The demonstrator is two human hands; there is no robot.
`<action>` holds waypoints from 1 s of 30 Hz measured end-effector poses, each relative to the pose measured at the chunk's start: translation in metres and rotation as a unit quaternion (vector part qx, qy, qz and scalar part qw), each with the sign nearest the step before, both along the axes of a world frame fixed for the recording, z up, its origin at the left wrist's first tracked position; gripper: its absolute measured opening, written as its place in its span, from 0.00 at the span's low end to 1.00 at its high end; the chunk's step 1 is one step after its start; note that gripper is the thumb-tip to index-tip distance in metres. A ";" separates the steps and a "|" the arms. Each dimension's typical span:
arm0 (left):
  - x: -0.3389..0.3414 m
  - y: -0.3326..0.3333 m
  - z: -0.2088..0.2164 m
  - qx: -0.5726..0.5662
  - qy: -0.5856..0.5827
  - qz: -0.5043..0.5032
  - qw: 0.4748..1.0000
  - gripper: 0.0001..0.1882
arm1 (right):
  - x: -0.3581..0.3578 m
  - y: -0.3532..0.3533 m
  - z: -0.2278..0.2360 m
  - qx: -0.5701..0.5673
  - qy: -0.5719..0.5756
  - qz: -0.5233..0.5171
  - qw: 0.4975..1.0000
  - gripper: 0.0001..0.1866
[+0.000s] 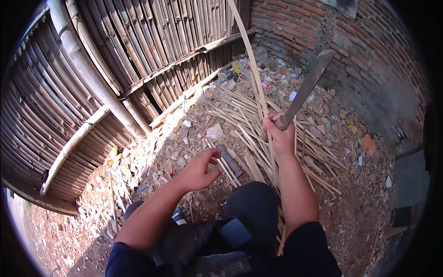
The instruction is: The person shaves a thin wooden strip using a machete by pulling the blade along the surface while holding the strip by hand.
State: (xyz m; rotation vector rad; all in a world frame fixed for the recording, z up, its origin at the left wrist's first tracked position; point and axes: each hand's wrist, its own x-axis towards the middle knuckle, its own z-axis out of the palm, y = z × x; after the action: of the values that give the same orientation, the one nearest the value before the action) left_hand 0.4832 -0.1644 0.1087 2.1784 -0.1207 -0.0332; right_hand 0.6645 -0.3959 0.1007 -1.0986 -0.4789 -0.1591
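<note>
My right hand (282, 135) is closed round the handle of a machete (310, 78), its broad dark blade pointing up and away to the right. A long, pale bamboo strip (254, 62) rises past the thumb of that hand and bends toward the top of the view; the thumb seems to press on it. My left hand (201, 171) hovers open, fingers curved and apart, with nothing in it. Close to its fingertips lies a grey, ridged, roughly cylindrical object (230, 160), whose kind I cannot make out. Many split bamboo strips (247, 124) are heaped beneath and beyond my right hand.
A bamboo wall (152, 41) with thick poles (87, 69) stands at the left and back. To the right rises a brick wall (364, 55). Rubble and litter (323, 134) cover the ground. My bent knee (254, 203) is just below the strips.
</note>
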 end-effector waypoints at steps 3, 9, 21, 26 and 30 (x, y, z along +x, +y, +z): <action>0.028 -0.035 0.009 -0.044 -0.020 -0.002 0.999 0.38 | -0.003 0.022 0.039 0.018 -0.017 0.027 0.999 0.13; 0.061 -0.071 0.014 -0.135 -0.031 -0.015 0.990 0.35 | -0.007 0.068 0.097 0.052 -0.080 0.073 0.993 0.13; 0.060 -0.008 0.055 -0.148 -0.219 0.193 0.945 0.10 | -0.001 0.074 0.144 0.028 -0.077 -0.050 0.995 0.13; -0.007 0.092 0.073 -0.007 -0.229 0.310 0.923 0.16 | -0.006 0.073 0.074 -0.158 -0.085 -0.171 0.969 0.15; -0.090 0.114 0.046 0.124 -0.110 0.390 0.906 0.22 | -0.055 0.094 0.044 -0.296 -0.121 -0.049 0.946 0.16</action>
State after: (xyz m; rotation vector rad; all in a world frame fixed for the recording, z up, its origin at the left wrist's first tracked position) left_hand 0.3929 -0.0508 0.1550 2.3266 0.6657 0.6852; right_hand 0.6091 -0.3018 0.1448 -1.7052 -0.7179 -0.2486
